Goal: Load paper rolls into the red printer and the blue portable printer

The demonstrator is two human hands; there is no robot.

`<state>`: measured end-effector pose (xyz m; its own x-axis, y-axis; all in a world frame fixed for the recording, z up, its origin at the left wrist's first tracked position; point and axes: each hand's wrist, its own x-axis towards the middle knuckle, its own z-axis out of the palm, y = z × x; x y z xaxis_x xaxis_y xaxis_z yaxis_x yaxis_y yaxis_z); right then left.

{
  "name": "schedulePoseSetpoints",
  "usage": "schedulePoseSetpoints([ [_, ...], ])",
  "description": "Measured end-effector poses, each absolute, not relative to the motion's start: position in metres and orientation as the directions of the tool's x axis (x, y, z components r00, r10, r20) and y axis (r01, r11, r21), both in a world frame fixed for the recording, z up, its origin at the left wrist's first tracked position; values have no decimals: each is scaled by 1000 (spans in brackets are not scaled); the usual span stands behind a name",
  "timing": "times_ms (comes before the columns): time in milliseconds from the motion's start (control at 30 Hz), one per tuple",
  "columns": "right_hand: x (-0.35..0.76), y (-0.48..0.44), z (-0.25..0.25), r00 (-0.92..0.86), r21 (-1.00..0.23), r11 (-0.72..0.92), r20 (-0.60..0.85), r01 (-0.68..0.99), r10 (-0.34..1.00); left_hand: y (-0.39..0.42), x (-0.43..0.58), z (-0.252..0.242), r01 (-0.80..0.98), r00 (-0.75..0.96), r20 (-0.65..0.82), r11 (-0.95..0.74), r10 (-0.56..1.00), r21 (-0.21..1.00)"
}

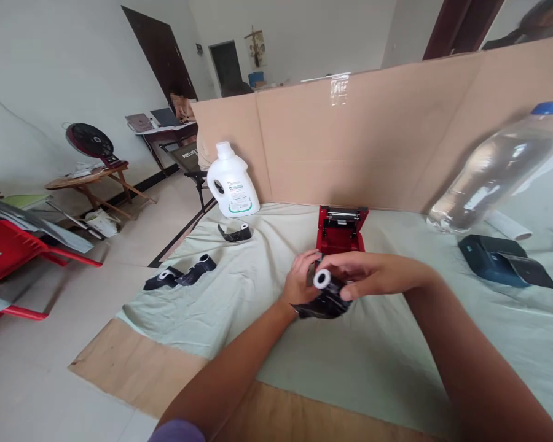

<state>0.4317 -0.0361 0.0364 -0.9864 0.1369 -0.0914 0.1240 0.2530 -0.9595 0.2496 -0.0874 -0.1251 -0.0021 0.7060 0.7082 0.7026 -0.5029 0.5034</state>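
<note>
Both my hands meet over the pale green cloth (212,307) in front of a small red printer (341,230) with its lid open. My left hand (299,279) and my right hand (368,273) are closed together on a black ribbon roll (325,298) with a white core end facing me. Crumpled black film hangs below the roll onto the cloth. The red printer stands just beyond my fingers, not touched.
A white jug (233,181) stands at the back left by a tall cardboard wall (373,135). Loose black ribbon rolls (182,276) and another black ribbon piece (235,232) lie left. A clear bottle (493,166) and a dark blue printer (502,261) are right. Bare wood (133,368) shows near me.
</note>
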Motion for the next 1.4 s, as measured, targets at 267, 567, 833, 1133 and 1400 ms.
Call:
schedulePoseSetpoints([
  [267,448,25,-7,-743,-693,573,78,439,664,-104,259,-127,814,131,793,-521,595,257],
  [567,419,18,-36,-522,-386,530,134,755,842,-103,269,-121,861,110,786,-454,608,231],
  [833,433,27,-26,-492,-556,455,93,696,866,-102,276,-114,807,-6,764,-448,645,384],
  [1133,446,61,-36,6,-918,294,306,265,952,-105,276,-108,808,2,774,-457,633,372],
  [1400,436,59,-50,-48,-964,251,248,89,968,-108,270,-107,829,4,801,-450,598,332],
])
